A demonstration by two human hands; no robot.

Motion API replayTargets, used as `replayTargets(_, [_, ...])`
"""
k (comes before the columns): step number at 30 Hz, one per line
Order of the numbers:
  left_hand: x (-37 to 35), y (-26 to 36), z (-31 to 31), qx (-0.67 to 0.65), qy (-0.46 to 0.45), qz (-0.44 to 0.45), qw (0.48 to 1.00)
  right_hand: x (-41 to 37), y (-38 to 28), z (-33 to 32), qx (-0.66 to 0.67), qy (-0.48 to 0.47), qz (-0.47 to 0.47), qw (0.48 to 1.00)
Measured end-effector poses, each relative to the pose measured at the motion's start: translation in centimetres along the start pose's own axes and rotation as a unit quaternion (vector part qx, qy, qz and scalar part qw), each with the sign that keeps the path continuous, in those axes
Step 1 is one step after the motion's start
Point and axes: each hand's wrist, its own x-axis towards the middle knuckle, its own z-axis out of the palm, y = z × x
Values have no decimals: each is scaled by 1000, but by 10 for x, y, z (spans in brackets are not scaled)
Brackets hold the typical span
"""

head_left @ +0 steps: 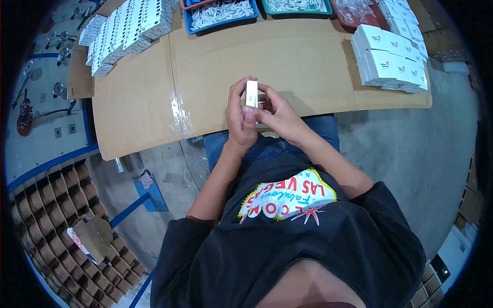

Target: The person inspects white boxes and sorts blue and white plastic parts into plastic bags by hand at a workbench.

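Observation:
Both of my hands hold one small white box [251, 94] upright above the near edge of the cardboard-covered table [215, 66]. My left hand [239, 119] wraps its left side, thumb and fingers curled round it. From the right, my right hand [277, 114] pinches the box with fingertips on its edge. The box's narrow face points at the camera.
Rows of white boxes [126, 31] lie at the table's far left, and a stack of flat white cartons [391, 60] at the right. A blue tray [222, 14] and a green tray [296, 6] hold small white parts at the back. A divided cardboard crate [67, 215] stands on the floor at left.

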Motion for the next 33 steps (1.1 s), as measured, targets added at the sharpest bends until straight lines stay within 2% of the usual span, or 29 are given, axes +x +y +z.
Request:
replayTargets(2, [-4, -6, -1, -23, 15, -14, 1000, 2, 11, -2, -109, -24, -109, 988])
replayTargets(9, [1, -6, 0, -3, 55, 23, 998, -9, 0, 11, -134, -29, -112, 984])
replayTargets(11, [2, -5, 3, 7, 62, 37, 997, -10, 1, 9, -203, -2, -129, 971])
replayTargets(15, [1, -4, 8, 30, 72, 45, 996, -16, -2, 17, -201, 58, -137, 968])
replayTargets(17, [0, -7, 11, 33, 78, 53, 995, -15, 3, 19, -222, 93, -197, 951])
replayTargets(20, [-2, -14, 14, 15, 94, 69, 993, -17, 1, 20, -254, 104, -238, 932])
replayTargets(33, [-5, -12, 18, 20, 113, 79, 990, -20, -5, 21, -263, 116, -241, 927])
